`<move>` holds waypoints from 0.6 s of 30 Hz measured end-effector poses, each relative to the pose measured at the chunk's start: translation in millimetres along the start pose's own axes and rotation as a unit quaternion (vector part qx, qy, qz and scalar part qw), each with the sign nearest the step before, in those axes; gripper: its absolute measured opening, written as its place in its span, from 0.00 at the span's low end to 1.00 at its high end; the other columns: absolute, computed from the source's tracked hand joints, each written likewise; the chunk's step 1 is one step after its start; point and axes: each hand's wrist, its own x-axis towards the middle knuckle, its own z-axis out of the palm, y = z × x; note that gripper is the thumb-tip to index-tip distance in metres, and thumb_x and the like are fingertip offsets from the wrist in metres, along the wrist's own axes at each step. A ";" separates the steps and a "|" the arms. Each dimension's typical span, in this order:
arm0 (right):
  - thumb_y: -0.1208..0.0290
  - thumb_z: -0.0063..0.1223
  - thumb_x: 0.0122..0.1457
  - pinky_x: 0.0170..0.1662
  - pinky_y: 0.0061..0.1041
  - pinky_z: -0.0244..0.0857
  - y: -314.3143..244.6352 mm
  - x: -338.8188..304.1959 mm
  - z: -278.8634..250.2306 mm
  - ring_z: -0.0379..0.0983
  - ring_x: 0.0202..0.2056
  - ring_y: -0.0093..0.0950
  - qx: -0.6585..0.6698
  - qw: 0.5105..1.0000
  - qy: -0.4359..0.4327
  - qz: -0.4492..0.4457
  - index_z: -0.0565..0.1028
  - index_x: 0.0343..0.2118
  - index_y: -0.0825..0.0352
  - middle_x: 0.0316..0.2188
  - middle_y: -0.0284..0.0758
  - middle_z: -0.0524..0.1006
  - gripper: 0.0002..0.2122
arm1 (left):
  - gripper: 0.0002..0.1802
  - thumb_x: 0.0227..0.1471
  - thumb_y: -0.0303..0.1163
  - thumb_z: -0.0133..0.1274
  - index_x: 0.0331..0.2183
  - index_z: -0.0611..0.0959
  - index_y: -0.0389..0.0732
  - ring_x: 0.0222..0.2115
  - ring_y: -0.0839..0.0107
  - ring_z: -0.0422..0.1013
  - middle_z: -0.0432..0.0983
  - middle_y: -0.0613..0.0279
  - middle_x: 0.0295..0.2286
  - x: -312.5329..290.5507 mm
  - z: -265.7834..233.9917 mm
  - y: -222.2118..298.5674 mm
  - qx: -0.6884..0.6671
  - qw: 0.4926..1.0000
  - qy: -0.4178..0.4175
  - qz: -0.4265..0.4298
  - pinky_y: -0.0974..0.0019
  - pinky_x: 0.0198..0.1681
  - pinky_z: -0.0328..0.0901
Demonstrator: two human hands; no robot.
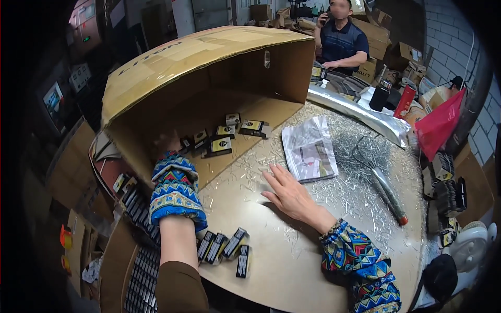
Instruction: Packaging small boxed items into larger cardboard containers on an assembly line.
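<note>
My left hand point(168, 143) reaches into a large cardboard box point(203, 58) lying on its side, its mouth toward me. Shadow and blur hide its fingers, close to a group of small black-and-yellow cartons point(221, 146) on the box's inner face. Over the table point(282, 271), my right hand point(293, 197) is palm down with fingers spread and nothing in them. Just beyond its fingertips lies a folded printed paper sheet point(310, 150). More small cartons point(215, 247) lie on the table beside my left forearm. Patterned sleeve covers wrap both forearms.
Small shiny metal pieces point(360, 156) are heaped and scattered on the table's right side, with a clear red-tipped tube point(390, 197) among them. Rows of cartons point(140, 276) stand lower left. A long silvery roll point(360, 110) lies along the back. Beyond it sits a person point(342, 44) holding a phone.
</note>
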 end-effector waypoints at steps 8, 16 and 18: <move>0.54 0.45 0.64 0.61 0.44 0.54 23.3 26.1 15.4 0.58 0.59 0.53 -0.076 0.995 -0.066 -0.026 0.66 0.58 0.63 0.57 0.54 0.64 0.24 | 0.41 0.50 0.60 0.46 0.61 0.66 0.49 0.65 0.44 0.40 0.48 0.42 0.63 -53.9 16.8 25.4 0.006 0.944 -0.207 0.256 0.43 0.66 0.34; 0.55 0.45 0.65 0.62 0.45 0.52 -8.9 -27.8 -44.6 0.56 0.61 0.53 0.028 0.985 -0.173 -0.008 0.67 0.58 0.64 0.59 0.53 0.62 0.23 | 0.28 0.51 0.49 0.53 0.39 0.81 0.31 0.39 0.58 0.74 0.78 0.46 0.38 -92.6 -59.1 83.3 -0.053 0.900 -0.269 0.339 0.62 0.43 0.66; 0.56 0.46 0.64 0.63 0.46 0.49 2.4 -29.2 -54.1 0.54 0.62 0.52 -0.037 0.996 -0.075 0.008 0.66 0.58 0.65 0.59 0.53 0.61 0.23 | 0.31 0.54 0.51 0.50 0.50 0.75 0.36 0.53 0.50 0.65 0.68 0.46 0.53 -85.9 -39.2 108.0 -0.074 0.936 -0.105 0.329 0.51 0.54 0.61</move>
